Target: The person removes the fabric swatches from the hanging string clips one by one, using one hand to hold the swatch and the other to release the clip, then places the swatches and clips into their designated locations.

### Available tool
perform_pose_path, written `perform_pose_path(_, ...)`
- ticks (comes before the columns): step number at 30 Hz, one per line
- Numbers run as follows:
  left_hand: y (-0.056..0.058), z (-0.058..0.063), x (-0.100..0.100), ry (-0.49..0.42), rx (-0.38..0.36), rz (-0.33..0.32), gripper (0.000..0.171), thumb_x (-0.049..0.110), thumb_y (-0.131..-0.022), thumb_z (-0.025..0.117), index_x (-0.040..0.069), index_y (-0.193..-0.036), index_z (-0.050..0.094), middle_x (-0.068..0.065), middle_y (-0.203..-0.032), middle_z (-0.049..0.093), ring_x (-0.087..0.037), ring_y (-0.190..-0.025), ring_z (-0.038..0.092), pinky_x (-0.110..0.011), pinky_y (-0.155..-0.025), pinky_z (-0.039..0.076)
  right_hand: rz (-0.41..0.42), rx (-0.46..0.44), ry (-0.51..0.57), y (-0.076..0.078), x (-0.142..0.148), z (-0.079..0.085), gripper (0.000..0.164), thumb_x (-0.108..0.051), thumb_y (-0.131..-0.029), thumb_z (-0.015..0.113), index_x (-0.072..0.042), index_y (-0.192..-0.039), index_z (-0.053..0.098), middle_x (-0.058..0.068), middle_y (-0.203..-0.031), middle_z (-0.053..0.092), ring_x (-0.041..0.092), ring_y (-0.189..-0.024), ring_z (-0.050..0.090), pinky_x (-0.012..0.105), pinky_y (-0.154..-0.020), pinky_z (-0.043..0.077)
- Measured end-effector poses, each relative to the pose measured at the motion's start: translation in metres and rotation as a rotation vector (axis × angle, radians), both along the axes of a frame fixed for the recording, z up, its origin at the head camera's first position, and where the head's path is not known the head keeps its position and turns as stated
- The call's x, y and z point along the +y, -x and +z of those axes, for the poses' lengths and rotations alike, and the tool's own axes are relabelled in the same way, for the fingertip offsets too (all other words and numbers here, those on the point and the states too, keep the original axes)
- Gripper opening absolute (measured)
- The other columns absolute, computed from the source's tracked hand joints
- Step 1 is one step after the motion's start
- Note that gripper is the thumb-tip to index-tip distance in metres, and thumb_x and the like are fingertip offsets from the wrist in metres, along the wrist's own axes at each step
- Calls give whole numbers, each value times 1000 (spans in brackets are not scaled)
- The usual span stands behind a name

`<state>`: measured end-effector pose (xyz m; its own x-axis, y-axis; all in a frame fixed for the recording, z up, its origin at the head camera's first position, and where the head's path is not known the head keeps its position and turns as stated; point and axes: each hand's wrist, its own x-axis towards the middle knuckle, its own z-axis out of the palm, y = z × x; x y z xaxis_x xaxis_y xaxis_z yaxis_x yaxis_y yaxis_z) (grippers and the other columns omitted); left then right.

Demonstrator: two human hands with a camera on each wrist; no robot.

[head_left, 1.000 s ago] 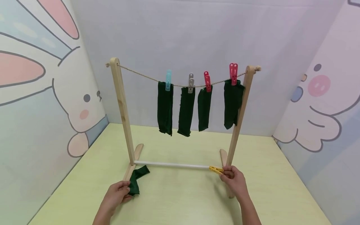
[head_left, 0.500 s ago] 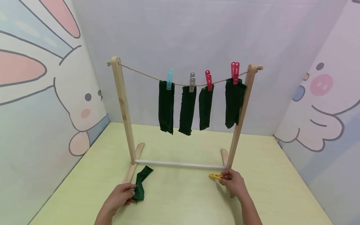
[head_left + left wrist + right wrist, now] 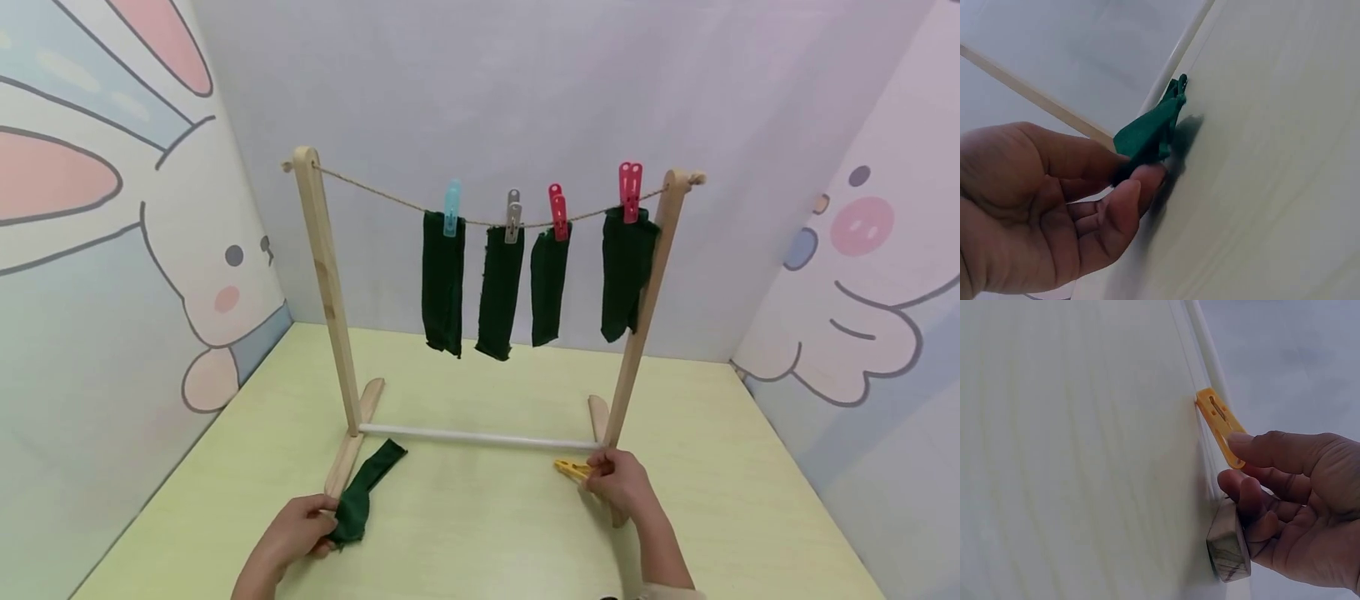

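My left hand (image 3: 294,532) pinches one end of a dark green cloth strip (image 3: 360,496) at the rack's left foot. In the left wrist view the green cloth (image 3: 1150,131) is bunched between thumb and fingers, just off the table. My right hand (image 3: 619,483) holds a yellow clothespin (image 3: 570,469) by its handle end near the right post's base. The right wrist view shows the yellow clothespin (image 3: 1219,425) between thumb and forefinger, with the other fingers by the wooden foot (image 3: 1230,544).
A wooden rack (image 3: 324,275) carries a sagging rope (image 3: 367,187). Several green cloth pieces (image 3: 501,292) hang from it by blue, grey and red clothespins (image 3: 631,192). A white rod (image 3: 480,436) joins the posts low down. Cartoon-printed walls (image 3: 150,350) enclose the pale table (image 3: 480,533).
My left hand moved slightly right, then back left and down; the cloth strip now lies straighter. The right hand lowered the yellow clothespin a little, and its tilt changed.
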<state>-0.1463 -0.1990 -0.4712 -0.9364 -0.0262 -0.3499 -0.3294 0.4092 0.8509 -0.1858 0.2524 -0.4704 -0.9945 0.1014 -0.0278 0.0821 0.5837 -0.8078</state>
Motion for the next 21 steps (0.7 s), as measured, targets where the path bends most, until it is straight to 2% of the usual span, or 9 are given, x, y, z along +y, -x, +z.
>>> perform_pose_path(6, 9, -2, 17, -173, 32, -174, 32, -5, -90, 48, -17, -120, 46, -12, -86, 55, -18, -63, 59, -32, -58, 51, 5, 6, -5, 3, 2, 4, 21, 8, -66, 71, 5, -85, 62, 4, -67, 54, 17, -62, 49, 29, -53, 41)
perform_pose_path(9, 10, -3, 23, -247, 34, -217, 36, -5, -91, 47, -21, -122, 40, -14, -86, 56, -19, -66, 62, -32, -59, 53, 2, -6, 7, 4, 3, 2, 20, 8, -68, 70, 5, -86, 63, 4, -67, 54, 16, -61, 49, 28, -53, 41)
perform_pose_path(12, 8, -4, 22, -242, 16, -200, 37, -6, -91, 47, -22, -123, 38, -14, -86, 56, -21, -68, 63, -33, -59, 53, 8, -11, 17, 4, 2, -1, 20, 9, -69, 70, 5, -87, 63, 4, -67, 53, 16, -61, 49, 28, -53, 41)
perform_pose_path(17, 0, -4, 11, -167, -13, -110, 32, -3, -88, 50, -17, -117, 47, -12, -80, 58, -21, -66, 62, -34, -58, 53, 6, 4, 10, 1, -3, -1, 21, 11, -67, 69, 5, -85, 62, 4, -65, 52, 17, -60, 48, 28, -52, 40)
perform_pose_path(21, -6, -4, 1, -143, -4, -95, 29, -2, -86, 53, -16, -111, 52, -9, -73, 59, -21, -64, 61, -34, -57, 52, -6, -14, -15, -1, -4, -1, 22, 12, -66, 70, 3, -84, 62, 3, -64, 51, 17, -60, 48, 29, -52, 40)
